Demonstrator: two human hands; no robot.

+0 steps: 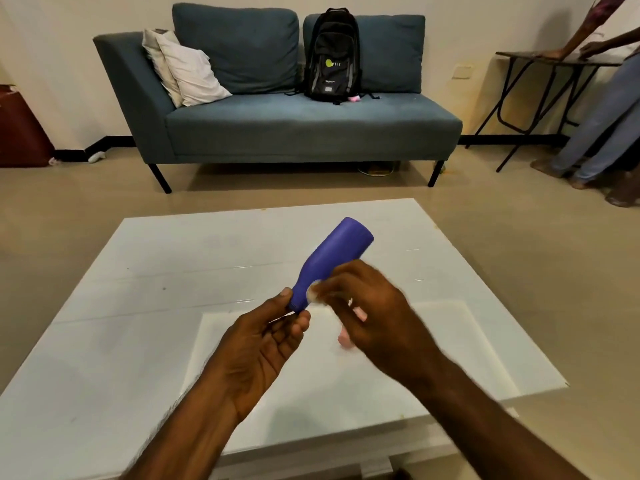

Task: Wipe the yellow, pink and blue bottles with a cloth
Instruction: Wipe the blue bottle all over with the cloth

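A blue bottle is held in the air above the white table, tilted with its base pointing up and away. My left hand pinches its neck end between thumb and fingers. My right hand, blurred by motion, presses a small white cloth against the bottle's lower side. Under my right hand a pink bottle shows only in part on the table. No yellow bottle is in view.
A white sheet lies on the table's near right part. Beyond the table stands a blue-grey sofa with a black backpack and pillows. At the far right a person leans on a folding table.
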